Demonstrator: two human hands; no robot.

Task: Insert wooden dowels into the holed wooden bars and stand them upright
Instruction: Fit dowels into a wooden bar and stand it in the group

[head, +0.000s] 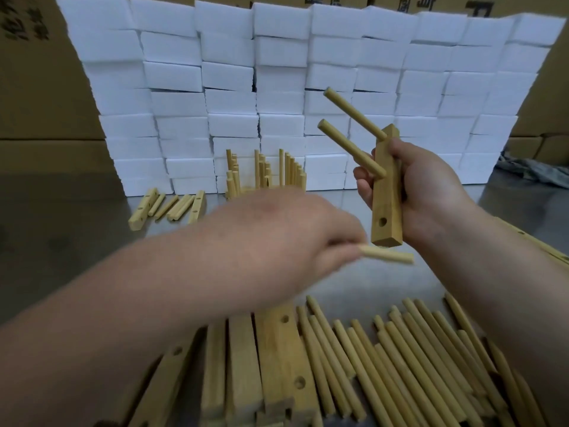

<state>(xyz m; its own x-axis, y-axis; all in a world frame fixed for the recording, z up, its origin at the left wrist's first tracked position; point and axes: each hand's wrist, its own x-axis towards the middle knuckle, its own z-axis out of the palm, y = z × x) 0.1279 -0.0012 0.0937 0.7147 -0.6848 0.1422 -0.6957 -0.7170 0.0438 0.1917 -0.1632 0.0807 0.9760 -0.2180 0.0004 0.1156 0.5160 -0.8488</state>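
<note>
Steel table (77, 241); right hand (431, 192) grips square holed bar (386, 192); left hand (277, 238) pinches round dowel (388, 255).

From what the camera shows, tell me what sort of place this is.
Likely a factory assembly bench: piles of loose dowels and holed bars on a metal table, stacked white foam blocks, cardboard cartons behind.
</note>
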